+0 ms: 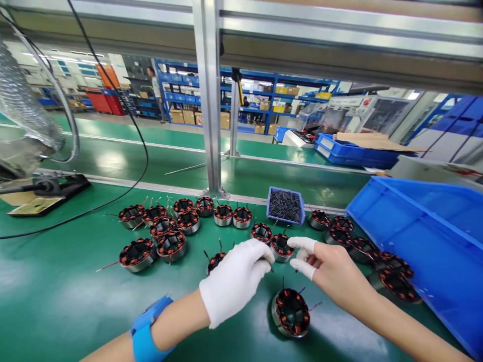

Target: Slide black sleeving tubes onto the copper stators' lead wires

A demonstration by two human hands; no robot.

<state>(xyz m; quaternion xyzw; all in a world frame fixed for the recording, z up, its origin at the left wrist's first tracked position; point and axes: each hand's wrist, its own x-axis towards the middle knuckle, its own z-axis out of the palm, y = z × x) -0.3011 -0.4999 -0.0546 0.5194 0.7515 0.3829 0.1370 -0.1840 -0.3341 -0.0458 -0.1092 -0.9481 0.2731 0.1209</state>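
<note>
My left hand (241,276), in a white glove, is closed in a pinch over the bench. A tiny dark tip shows at its fingertips; what it belongs to is hidden. My right hand (328,266) wears white finger cots, with thumb and forefinger apart and the other fingers curled. Just beyond those fingertips sits a motor stator (282,246) with copper windings. Nearer to me, a separate stator (291,312) has wire leads sticking up and out. Another stator (216,262) is partly covered by my left hand.
Several stators (171,245) stand at left, and more (364,249) line the large blue bin (426,241) at right. A small tray (303,213) holds short black tubes. A black cable (124,188) crosses the green bench at left. A metal post (209,100) rises behind.
</note>
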